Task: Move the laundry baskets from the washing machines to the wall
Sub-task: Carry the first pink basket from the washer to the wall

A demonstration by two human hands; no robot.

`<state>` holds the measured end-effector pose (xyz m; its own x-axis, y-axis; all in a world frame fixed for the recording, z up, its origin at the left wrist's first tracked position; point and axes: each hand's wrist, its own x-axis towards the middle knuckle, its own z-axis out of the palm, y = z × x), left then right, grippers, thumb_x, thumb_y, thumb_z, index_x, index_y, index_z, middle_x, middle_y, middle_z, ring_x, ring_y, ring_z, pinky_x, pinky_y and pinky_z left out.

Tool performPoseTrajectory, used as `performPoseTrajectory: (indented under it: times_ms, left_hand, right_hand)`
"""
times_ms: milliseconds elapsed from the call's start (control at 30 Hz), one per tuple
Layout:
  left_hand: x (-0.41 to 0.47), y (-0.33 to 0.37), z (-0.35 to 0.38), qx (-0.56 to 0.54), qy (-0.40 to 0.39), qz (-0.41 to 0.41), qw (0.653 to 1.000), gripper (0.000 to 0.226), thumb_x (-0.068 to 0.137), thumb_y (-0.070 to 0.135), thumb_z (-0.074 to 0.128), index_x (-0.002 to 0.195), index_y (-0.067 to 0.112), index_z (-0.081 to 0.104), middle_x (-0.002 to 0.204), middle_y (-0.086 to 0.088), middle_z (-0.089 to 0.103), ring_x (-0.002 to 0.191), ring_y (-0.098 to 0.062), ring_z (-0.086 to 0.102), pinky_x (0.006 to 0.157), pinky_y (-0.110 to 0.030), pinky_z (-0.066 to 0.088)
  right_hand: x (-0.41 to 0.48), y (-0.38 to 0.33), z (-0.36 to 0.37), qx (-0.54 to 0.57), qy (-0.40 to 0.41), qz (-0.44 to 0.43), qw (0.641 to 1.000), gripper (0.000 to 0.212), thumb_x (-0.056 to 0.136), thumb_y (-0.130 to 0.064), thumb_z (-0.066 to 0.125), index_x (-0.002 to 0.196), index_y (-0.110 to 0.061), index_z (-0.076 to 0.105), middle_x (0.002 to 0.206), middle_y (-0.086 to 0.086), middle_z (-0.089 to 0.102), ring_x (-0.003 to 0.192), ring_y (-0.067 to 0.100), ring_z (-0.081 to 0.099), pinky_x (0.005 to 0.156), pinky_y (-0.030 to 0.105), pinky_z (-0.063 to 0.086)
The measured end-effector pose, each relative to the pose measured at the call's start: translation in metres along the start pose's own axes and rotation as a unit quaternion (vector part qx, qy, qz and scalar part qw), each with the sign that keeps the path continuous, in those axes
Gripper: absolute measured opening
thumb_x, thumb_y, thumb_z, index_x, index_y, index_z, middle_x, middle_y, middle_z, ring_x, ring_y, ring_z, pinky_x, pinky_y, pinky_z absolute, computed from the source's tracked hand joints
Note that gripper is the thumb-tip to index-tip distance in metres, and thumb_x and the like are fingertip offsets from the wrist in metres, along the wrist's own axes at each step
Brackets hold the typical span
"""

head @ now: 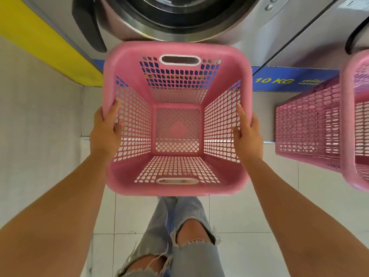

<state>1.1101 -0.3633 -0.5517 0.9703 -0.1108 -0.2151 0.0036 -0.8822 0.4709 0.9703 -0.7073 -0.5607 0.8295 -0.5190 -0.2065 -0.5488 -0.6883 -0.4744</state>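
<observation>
Squarely below: pink plastic laundry basket (177,188), square with rounded corners, smooth thick rim, lattice walls and a diamond-mesh floor, white-edged slot handles cut into near and far sides. Nothing inside. Gripped on both side rims: left hand (105,130) wrapped over the left edge, thumb inside against the lattice; right hand (247,132) clamped likewise on the right edge, fingers (240,114) lying flat along the inner wall. Held up in front of the steel-fronted washing machine (179,19), far rim just under the round door's chrome ring. Off to the right, second pink basket (311,124) of the same lattice make, cut off by the frame edge, contents not visible. Underfoot, glossy pale floor tiles (239,212); ripped light jeans (187,236) below the basket.
</observation>
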Motion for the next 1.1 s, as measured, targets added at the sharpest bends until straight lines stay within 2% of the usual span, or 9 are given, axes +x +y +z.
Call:
performPoseTrajectory:
  times_ms: [100,233,500,667,867,967,1100]
  left_hand:
    - [-0.003,0.001,0.0,-0.001,0.016,-0.012,1.0,0.06,0.098,0.015,0.049,0.15,0.039,0.031,0.15,-0.007,0.035,0.123,-0.033,0.054,0.099,-0.045,0.047]
    - [-0.015,0.0,-0.007,-0.022,0.013,-0.02,0.999,0.06,0.098,0.014,0.049,0.15,0.039,0.033,0.151,-0.003,0.035,0.122,-0.031,0.056,0.1,-0.041,0.046]
    - [-0.068,-0.005,-0.028,-0.033,0.005,-0.053,0.998,0.06,0.097,0.013,0.05,0.15,0.039,0.034,0.151,-0.004,0.036,0.119,-0.035,0.057,0.1,-0.045,0.047]
    - [-0.121,-0.007,-0.043,-0.042,0.036,-0.102,0.993,0.06,0.098,0.017,0.048,0.148,0.045,0.032,0.15,-0.003,0.038,0.118,-0.036,0.057,0.1,-0.047,0.048]
    - [-0.212,-0.015,-0.054,-0.052,0.09,-0.165,0.981,0.061,0.097,0.02,0.045,0.146,0.052,0.029,0.149,-0.003,0.038,0.113,-0.039,0.059,0.098,-0.052,0.05]
    - [-0.259,-0.02,-0.059,-0.052,0.108,-0.205,0.971,0.062,0.097,0.021,0.045,0.145,0.054,0.026,0.149,-0.003,0.038,0.11,-0.039,0.06,0.093,-0.051,0.051]
    - [-0.325,-0.031,-0.061,-0.062,0.147,-0.27,0.95,0.059,0.096,0.019,0.047,0.147,0.048,0.033,0.151,-0.003,0.037,0.109,-0.04,0.061,0.091,-0.048,0.05]
  right_hand:
    - [-0.002,-0.002,-0.002,-0.008,0.002,0.004,1.0,0.066,0.092,-0.011,0.047,0.148,-0.04,0.029,0.158,0.003,0.021,0.1,0.039,0.063,0.077,0.046,0.054]
    - [-0.017,-0.005,-0.006,-0.006,-0.001,0.006,1.0,0.066,0.093,-0.01,0.047,0.147,-0.042,0.03,0.163,-0.003,0.008,0.096,0.039,0.064,0.072,0.04,0.052]
    - [-0.048,-0.011,-0.031,-0.022,-0.016,-0.023,0.999,0.068,0.09,-0.01,0.051,0.147,-0.042,0.031,0.163,-0.006,0.008,0.099,0.039,0.064,0.068,0.036,0.048]
    - [-0.065,-0.02,-0.052,-0.023,-0.033,-0.074,0.996,0.068,0.089,-0.01,0.052,0.147,-0.04,0.033,0.163,-0.003,0.011,0.103,0.042,0.062,0.074,0.043,0.052]
    - [-0.095,-0.031,-0.069,-0.032,-0.068,-0.148,0.986,0.066,0.09,-0.01,0.051,0.147,-0.04,0.033,0.163,-0.005,0.012,0.091,0.039,0.064,0.064,0.031,0.042]
    - [-0.11,-0.04,-0.074,-0.042,-0.097,-0.182,0.978,0.065,0.091,-0.012,0.049,0.147,-0.041,0.032,0.163,-0.007,0.011,0.092,0.039,0.064,0.069,0.035,0.048]
    - [-0.136,-0.056,-0.072,-0.059,-0.136,-0.238,0.96,0.063,0.093,-0.015,0.047,0.147,-0.043,0.029,0.163,-0.01,0.007,0.095,0.037,0.064,0.069,0.035,0.048]
